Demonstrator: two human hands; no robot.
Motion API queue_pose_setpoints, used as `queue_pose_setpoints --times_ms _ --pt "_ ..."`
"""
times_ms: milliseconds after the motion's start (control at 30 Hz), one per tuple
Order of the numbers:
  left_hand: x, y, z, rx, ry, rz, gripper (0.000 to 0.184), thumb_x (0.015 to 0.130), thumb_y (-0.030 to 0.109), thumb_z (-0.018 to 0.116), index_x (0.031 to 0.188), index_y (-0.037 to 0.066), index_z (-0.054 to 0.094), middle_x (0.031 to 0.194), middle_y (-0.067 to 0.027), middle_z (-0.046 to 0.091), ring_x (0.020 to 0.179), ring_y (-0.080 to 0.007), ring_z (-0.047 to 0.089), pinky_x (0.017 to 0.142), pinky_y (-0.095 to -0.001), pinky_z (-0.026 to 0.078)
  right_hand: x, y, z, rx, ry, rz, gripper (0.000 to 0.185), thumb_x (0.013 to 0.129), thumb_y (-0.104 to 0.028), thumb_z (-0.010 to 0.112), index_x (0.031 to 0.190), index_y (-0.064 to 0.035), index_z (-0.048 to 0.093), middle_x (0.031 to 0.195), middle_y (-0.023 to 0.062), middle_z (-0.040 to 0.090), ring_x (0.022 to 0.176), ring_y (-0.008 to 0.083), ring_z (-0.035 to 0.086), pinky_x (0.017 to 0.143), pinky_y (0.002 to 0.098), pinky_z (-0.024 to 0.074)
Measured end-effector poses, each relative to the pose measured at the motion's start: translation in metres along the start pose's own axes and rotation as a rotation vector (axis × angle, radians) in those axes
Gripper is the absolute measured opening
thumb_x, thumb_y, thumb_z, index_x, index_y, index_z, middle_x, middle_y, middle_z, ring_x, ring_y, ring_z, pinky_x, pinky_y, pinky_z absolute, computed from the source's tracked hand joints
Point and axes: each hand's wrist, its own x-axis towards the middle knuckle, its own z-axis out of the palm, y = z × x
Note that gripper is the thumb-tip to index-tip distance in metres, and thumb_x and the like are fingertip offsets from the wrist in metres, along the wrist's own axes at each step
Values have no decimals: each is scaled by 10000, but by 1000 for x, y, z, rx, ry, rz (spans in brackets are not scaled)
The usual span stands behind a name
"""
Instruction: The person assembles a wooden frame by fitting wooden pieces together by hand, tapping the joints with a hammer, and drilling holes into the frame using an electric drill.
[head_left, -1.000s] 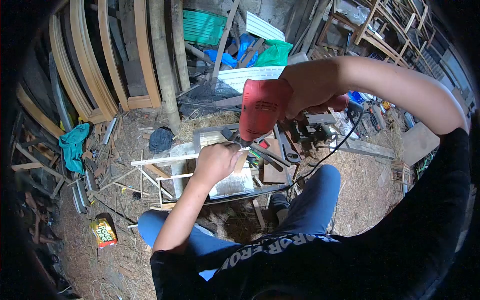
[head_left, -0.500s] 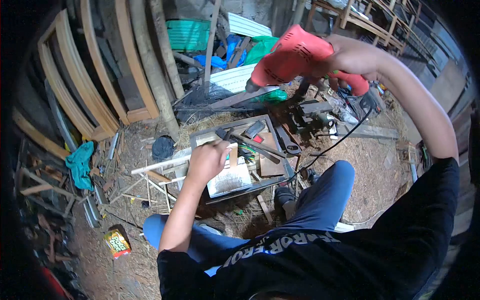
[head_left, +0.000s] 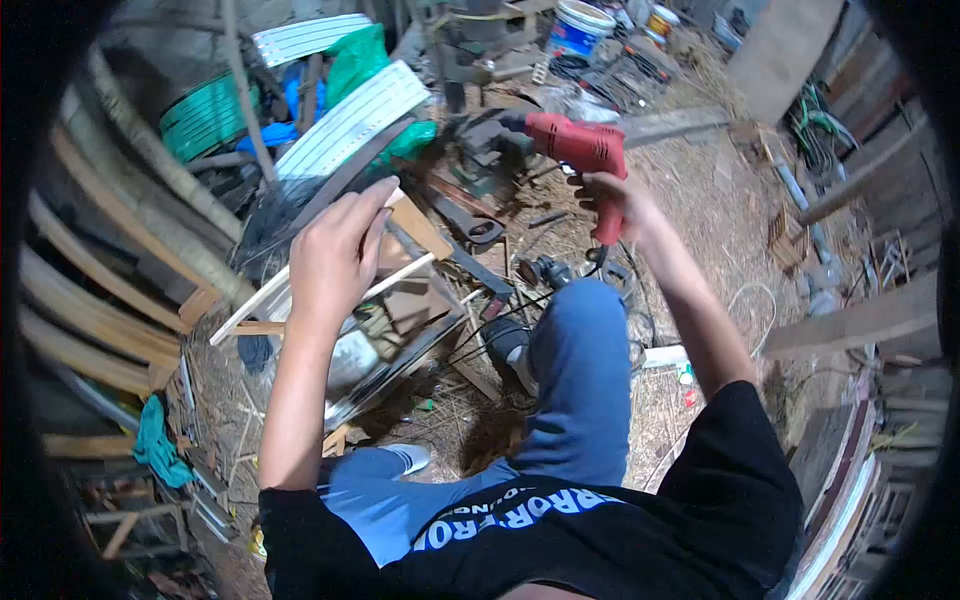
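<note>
My left hand (head_left: 338, 248) is closed on a light wooden frame (head_left: 412, 268) of thin strips with a wider crosspiece, held up over the low worktable (head_left: 437, 328). In my right hand (head_left: 612, 200) is a red power drill (head_left: 575, 143), gripped by its handle, its nose pointing up and left. A dark cord runs from the handle's base toward the floor. Behind the frame lies a handsaw (head_left: 470, 222), to the right of my left hand. Under the frame, the worktable top is partly hidden by my left hand and the strips.
My bent knee (head_left: 590, 305) is just below the drill. A white slatted panel (head_left: 350, 125), green plastic and poles stand at the upper left. Buckets (head_left: 580, 28) are at the top. A grinder-like tool (head_left: 545, 272) sits on the littered floor beside the knee.
The view has swung to the right. The drill has come away from the wood and moved out to the right with my right hand. My left hand has raised the wooden frame off the worktable.
</note>
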Motion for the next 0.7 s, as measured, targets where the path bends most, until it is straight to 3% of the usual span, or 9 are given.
queue_pose_setpoints --times_ms 67,167,200,300,367,433,600,700 --pt "26 21 32 -30 -19 31 274 968 78 695 1242 94 708 1099 -157 750 988 -363 736 822 -425 577 -15 47 -31 75 178 33 417 926 -215 755 1292 -45 646 1081 91 724 920 221 699 830 387 573" --pt "59 41 88 -60 -71 53 252 973 89 695 1225 86 693 1108 -162 745 1004 -366 728 825 -423 575 -20 121 -85 250 284 96 431 944 -203 728 1319 -23 617 1083 82 730 884 195 699 796 368 577" --pt "70 43 112 -53 42 219 258 954 111 693 1212 129 693 946 -111 704 855 -335 699 724 -437 554 -22 143 -99 329 309 136 355 974 -252 697 1277 -75 641 1101 58 742 899 147 690 762 321 573" --pt "96 62 167 -41 -19 343 275 934 97 698 1207 131 698 893 -112 656 819 -319 685 693 -438 547 -29 202 -133 470 412 107 346 960 -257 740 1248 -89 649 1018 48 721 788 173 672 698 345 578" --pt "107 70 204 -42 -80 382 290 914 81 703 1200 129 709 891 -106 641 806 -318 681 685 -432 543 -24 253 -160 562 553 232 333 953 -238 757 1230 -91 646 955 47 703 789 179 682 694 350 588" --pt "115 81 235 -49 -192 389 252 943 79 691 1193 99 713 941 -118 682 848 -349 696 724 -433 547 -15 306 -186 659 549 243 286 954 -206 752 1204 -108 651 937 44 698 798 185 684 697 357 592" --pt "139 110 286 30 -415 465 334 901 78 697 1233 123 693 950 -89 686 854 -328 701 711 -435 567 -4 375 -205 769 642 281 289 937 -163 766 1203 -119 662 955 52 706 828 203 693 721 362 593" --pt "148 113 313 -124 -368 488 322 893 76 711 1211 104 677 979 -95 698 861 -333 701 713 -445 570 7 408 -212 802 669 344 301 935 -179 772 1212 -128 667 995 50 710 902 213 697 770 395 591"
